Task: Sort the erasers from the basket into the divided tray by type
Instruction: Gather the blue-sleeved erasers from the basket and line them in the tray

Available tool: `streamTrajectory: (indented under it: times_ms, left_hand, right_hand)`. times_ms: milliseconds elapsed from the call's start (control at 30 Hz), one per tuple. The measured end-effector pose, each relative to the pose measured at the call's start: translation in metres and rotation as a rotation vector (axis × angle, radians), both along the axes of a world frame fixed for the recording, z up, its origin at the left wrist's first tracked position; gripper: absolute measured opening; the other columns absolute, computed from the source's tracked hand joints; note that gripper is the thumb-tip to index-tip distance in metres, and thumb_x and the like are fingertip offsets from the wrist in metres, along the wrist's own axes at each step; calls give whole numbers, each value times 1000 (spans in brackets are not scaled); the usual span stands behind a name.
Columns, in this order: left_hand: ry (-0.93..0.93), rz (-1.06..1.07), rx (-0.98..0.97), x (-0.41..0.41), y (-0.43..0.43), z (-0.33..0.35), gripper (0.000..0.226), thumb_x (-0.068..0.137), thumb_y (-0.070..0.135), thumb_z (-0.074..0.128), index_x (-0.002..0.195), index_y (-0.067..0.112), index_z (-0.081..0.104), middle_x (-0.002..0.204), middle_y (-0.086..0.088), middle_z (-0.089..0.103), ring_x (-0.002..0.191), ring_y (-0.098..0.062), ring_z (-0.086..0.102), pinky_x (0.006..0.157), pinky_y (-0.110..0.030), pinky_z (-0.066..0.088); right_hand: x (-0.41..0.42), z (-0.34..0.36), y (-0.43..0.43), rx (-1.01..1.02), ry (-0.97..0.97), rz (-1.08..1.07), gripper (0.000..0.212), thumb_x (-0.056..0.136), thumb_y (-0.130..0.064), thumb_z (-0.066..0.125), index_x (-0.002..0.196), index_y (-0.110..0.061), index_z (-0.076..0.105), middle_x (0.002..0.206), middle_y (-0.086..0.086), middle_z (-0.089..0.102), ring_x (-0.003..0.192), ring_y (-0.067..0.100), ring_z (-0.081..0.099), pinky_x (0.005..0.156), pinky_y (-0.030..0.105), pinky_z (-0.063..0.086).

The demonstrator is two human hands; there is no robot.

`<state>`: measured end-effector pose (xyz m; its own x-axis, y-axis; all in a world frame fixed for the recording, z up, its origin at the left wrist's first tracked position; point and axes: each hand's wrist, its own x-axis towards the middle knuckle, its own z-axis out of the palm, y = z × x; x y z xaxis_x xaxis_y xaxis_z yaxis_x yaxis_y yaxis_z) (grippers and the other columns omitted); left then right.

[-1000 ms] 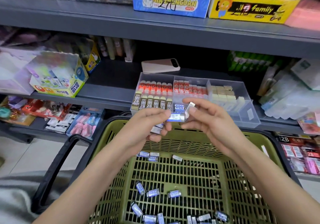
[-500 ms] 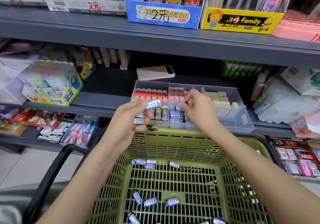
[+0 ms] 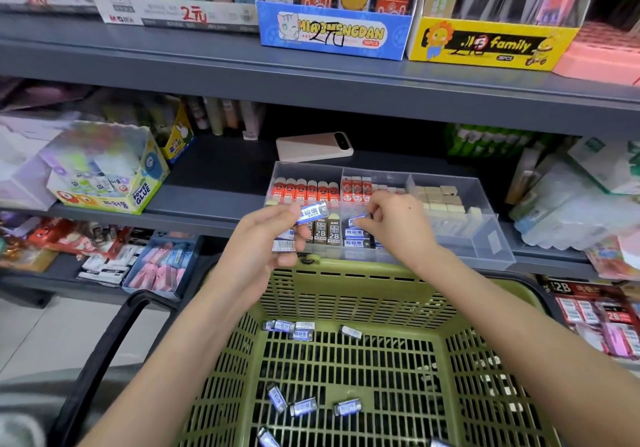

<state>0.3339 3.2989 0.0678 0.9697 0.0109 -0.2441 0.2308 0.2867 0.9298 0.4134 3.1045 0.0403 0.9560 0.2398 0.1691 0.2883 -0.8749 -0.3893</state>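
Head view, one entry.

Left hand (image 3: pixel 256 249): fingers (image 3: pixel 277 216) pinching a blue eraser (image 3: pixel 311 212) by its end, with spare erasers (image 3: pixel 284 244) tucked below in the palm. It is held in front of the left compartment of the clear tray (image 3: pixel 485 235).

Right hand (image 3: pixel 401 232): fingers pinching a second blue eraser (image 3: pixel 360 219), over the blue stack (image 3: pixel 355 242) in the middle compartment.

A second ago both hands met above the basket (image 3: pixel 346 294); now they are apart, at the tray.

Loose erasers (image 3: pixel 304 406): on the basket floor.
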Motion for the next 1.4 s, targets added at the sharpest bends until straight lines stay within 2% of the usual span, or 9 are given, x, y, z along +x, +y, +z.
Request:
streamTrajectory:
  times_ms: [267, 433, 533, 633, 767, 900, 1100, 1233, 1400]
  left_hand:
    - [17, -3, -12, 1, -1, 0, 17, 94, 21, 55, 93, 7, 64, 66, -4, 59, 55, -11, 48, 39, -17, 29]
    - [11, -17, 12, 1, -1, -1, 18, 89, 26, 61, 91, 10, 68, 66, -3, 55, 56, -10, 45, 40, -17, 29]
    - [-5, -35, 37, 2, -4, 1, 16, 82, 29, 64, 83, 16, 73, 65, -2, 52, 56, -10, 44, 41, -16, 28]
    - [-24, -66, 59, 3, -11, 3, 22, 82, 28, 63, 88, 10, 74, 62, -1, 51, 55, -9, 43, 40, -16, 28]
    - [-52, -139, 114, 6, -27, 8, 39, 87, 24, 61, 103, -12, 61, 60, 1, 51, 53, -7, 43, 41, -16, 28]
    - [-49, -192, 100, 8, -37, 14, 31, 89, 31, 58, 106, 8, 69, 61, 2, 51, 53, -6, 44, 42, -16, 28]
    - [-27, -111, 75, 10, -34, 7, 30, 90, 33, 57, 97, 8, 71, 62, -1, 50, 55, -9, 43, 41, -17, 28]
    - [-14, -125, 59, 8, -33, 1, 30, 82, 38, 60, 87, 10, 72, 62, -2, 50, 55, -10, 43, 40, -17, 28]
    - [69, -146, -59, 10, -32, -1, 28, 84, 34, 60, 85, 10, 75, 64, -2, 53, 55, -10, 47, 39, -16, 30]
  right_hand:
    - [3, 3, -1, -42, 78, 118, 18, 87, -16, 58, 71, -13, 66, 59, -4, 57, 71, 19, 61, 85, 37, 28]
    - [-4, 12, -1, -205, -30, 105, 29, 93, -24, 50, 71, -10, 64, 67, 4, 64, 70, 22, 59, 81, 42, 46]
    - [-19, 29, 2, 309, 41, 115, 35, 96, -28, 48, 69, -10, 61, 63, 6, 59, 55, 17, 53, 56, 28, 42]
    - [-36, 50, 6, 701, 329, 225, 11, 89, -21, 61, 81, -26, 65, 68, -6, 62, 49, 4, 53, 51, 20, 47]
    - [-38, 66, -7, 627, 350, 268, 11, 81, -10, 70, 79, -20, 67, 64, -11, 62, 58, -2, 51, 57, 11, 43]
    - [-21, 76, -41, 574, 420, 203, 10, 76, -6, 74, 76, -15, 71, 65, -8, 66, 58, -3, 55, 58, 8, 41]
    - [-7, 50, -56, -69, 306, 75, 8, 71, -22, 76, 73, -30, 74, 79, -14, 71, 72, 0, 57, 66, 20, 39]
    - [-10, 37, -49, -154, 206, 125, 11, 74, -21, 72, 74, -31, 76, 81, -18, 71, 82, 2, 55, 61, 15, 33]
    - [-6, 30, -53, -383, 195, 252, 21, 87, -43, 59, 87, -30, 75, 89, -20, 67, 95, 12, 45, 88, 30, 29]
